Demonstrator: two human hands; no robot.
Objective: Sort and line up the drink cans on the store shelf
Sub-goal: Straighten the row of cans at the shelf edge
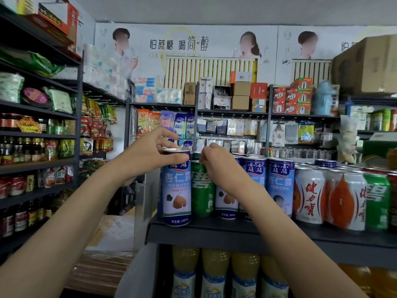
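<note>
Blue can (177, 188): we find it upright at the shelf's (206, 233) left front edge.
Left hand (148, 153): our fingers grasp its rim.
Green can (203, 188): touching alongside; our right hand (221, 166) pinches its top.
Room: open air left of the shelf.

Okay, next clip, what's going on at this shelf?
A person is sorting drink cans on a dark store shelf. The left hand grips the top of a tall blue almond-drink can standing at the shelf's front left corner. The right hand pinches the rim of the green can beside it. More blue cans, then white-and-orange cans, stand to the right.
</note>
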